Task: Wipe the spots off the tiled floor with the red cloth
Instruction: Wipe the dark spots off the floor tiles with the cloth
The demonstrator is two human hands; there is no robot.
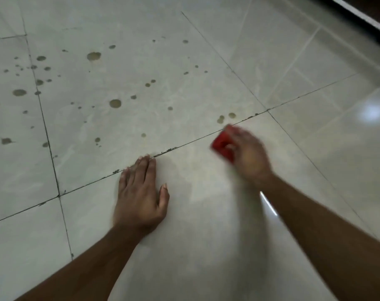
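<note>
The right hand [247, 155] bunches the red cloth [222, 146] tight in its grip against the floor [206, 213]. The nearest spots [226, 117] lie just ahead of that grip, across the grout line [195, 142]. The left hand [140, 196] rests flat, fingers spread, farther away.

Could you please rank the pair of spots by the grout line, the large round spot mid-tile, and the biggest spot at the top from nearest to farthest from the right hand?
From the right hand:
1. Pair of spots, just beyond it.
2. Large round spot, mid-tile, leftward.
3. Biggest spot, far upper left.
</note>
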